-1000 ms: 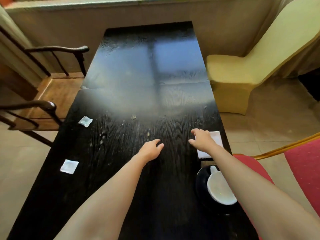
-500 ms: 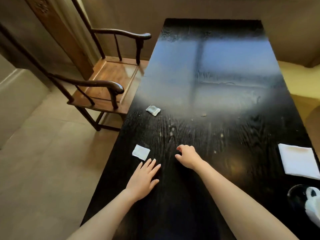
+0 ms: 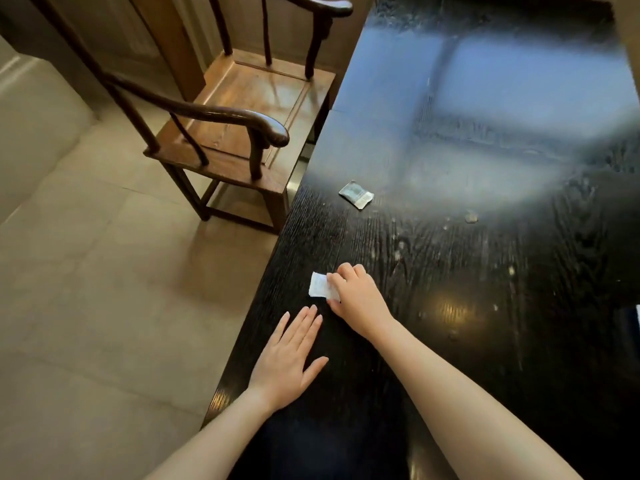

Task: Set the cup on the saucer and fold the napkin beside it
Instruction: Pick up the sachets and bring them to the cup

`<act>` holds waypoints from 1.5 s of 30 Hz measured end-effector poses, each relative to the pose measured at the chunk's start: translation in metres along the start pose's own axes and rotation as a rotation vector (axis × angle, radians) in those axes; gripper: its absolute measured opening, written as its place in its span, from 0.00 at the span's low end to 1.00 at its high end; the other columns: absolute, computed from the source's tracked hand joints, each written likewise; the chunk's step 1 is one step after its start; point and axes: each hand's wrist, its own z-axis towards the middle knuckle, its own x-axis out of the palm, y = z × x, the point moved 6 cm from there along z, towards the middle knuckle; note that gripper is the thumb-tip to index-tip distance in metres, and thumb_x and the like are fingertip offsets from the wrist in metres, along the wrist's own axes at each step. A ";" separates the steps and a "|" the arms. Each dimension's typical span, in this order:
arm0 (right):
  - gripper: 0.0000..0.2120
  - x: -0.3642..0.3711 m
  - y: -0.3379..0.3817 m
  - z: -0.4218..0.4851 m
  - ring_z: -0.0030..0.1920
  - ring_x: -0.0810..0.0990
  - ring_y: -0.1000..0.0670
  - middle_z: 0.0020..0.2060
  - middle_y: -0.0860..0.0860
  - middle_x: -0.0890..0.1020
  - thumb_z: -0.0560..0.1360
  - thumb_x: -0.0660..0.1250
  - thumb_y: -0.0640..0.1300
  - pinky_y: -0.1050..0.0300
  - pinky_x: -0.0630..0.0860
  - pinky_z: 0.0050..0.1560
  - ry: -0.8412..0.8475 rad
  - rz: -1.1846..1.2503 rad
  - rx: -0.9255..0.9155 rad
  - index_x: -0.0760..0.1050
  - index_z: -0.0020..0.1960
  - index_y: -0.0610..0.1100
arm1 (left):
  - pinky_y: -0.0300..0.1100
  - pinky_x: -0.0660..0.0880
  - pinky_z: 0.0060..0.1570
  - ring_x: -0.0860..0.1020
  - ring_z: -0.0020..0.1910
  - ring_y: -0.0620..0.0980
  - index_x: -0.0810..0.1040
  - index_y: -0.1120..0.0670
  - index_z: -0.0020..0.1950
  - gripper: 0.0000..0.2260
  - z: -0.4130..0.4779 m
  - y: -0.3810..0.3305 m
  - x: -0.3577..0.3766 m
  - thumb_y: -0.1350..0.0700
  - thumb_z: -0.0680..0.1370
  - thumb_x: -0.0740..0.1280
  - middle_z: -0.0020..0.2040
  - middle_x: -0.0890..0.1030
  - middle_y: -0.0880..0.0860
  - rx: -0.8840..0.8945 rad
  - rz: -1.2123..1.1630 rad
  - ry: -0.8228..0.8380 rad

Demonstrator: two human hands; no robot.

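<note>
Head view shows a small white paper square (image 3: 320,285) lying flat near the left edge of the dark wooden worktop (image 3: 485,306); whether it is the napkin of the task cannot be told, and neither cup nor saucer shows in this view; the right hand (image 3: 356,299) rests on the right part of the square, fingers curled down onto it, covering that side so that only the left part shows; whether the fingers pinch the paper or only press on it cannot be told; the left hand (image 3: 289,358) lies palm down on the worktop just below and to the left of the square, fingers spread and straight, holding nothing, its fingertips close to the right hand but apart from the paper; both bare forearms reach in from the bottom of the view; farther up the worktop, well apart from the hands, lies a second small packet (image 3: 356,195), greyish with a white end; pale specks and a bright window reflection mark the surface beyond it; a brown wooden armchair (image 3: 242,109) stands on the tiled floor (image 3: 86,271) just beside the worktop's left edge.
</note>
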 end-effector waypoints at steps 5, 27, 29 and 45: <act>0.14 -0.004 -0.004 -0.008 0.49 0.76 0.44 0.51 0.43 0.78 0.77 0.59 0.40 0.49 0.77 0.48 -0.085 0.077 -0.048 0.73 0.61 0.38 | 0.48 0.49 0.73 0.53 0.76 0.48 0.52 0.55 0.76 0.30 0.000 0.004 -0.002 0.40 0.79 0.51 0.77 0.56 0.53 -0.017 -0.118 -0.077; 0.06 -0.022 -0.028 -0.041 0.28 0.79 0.56 0.35 0.50 0.81 0.74 0.67 0.45 0.68 0.74 0.27 -0.014 0.870 0.465 0.71 0.42 0.47 | 0.47 0.78 0.54 0.76 0.63 0.54 0.69 0.55 0.67 0.19 0.064 -0.024 -0.022 0.60 0.76 0.60 0.62 0.79 0.57 -0.463 -2.539 -0.123; 0.05 -0.027 -0.047 -0.033 0.35 0.81 0.52 0.36 0.51 0.81 0.75 0.65 0.48 0.59 0.78 0.36 -0.094 0.813 0.496 0.72 0.44 0.47 | 0.46 0.78 0.54 0.76 0.63 0.53 0.69 0.56 0.67 0.19 0.066 -0.018 -0.019 0.60 0.76 0.60 0.62 0.79 0.56 -0.474 -2.515 -0.185; 0.19 -0.024 -0.132 0.146 0.61 0.66 0.39 0.61 0.40 0.69 0.74 0.65 0.49 0.46 0.66 0.59 -0.280 0.277 0.569 0.69 0.60 0.39 | 0.44 0.78 0.54 0.76 0.63 0.52 0.71 0.54 0.66 0.18 0.074 0.002 0.006 0.58 0.76 0.60 0.63 0.79 0.57 -0.526 -2.483 -0.362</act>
